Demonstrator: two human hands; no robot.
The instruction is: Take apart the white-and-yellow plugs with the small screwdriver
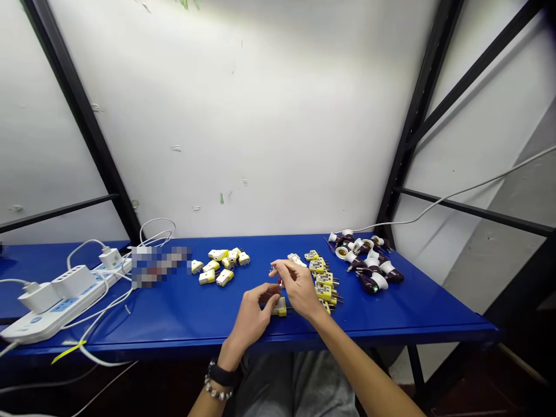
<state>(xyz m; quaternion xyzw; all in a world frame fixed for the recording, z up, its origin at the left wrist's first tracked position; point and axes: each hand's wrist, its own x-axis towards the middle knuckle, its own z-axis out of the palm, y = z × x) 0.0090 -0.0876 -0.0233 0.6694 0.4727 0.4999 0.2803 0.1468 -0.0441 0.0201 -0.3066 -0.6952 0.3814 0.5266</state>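
My left hand (257, 308) is bent with thumb and fingertips close together, just above a yellow-and-white plug (279, 307) lying near the table's front edge. What those fingertips hold, if anything, is too small to name. Beside it my right hand (300, 288) is closed in a pinch, with a tiny shiny bit showing at its fingertips; its kind cannot be made out. Right of my right hand stands a row of opened yellow plug halves (325, 279) with their prongs pointing right. White plug covers (296, 259) lie behind that hand, partly hidden.
Several closed yellow-and-white plugs (225, 278) are grouped left of centre on the blue table (174, 315). Dark lamp holders with white rims (372, 263) are heaped at the right. A power strip (65, 315) with chargers and loose white cables lies at the left, near a blurred patch.
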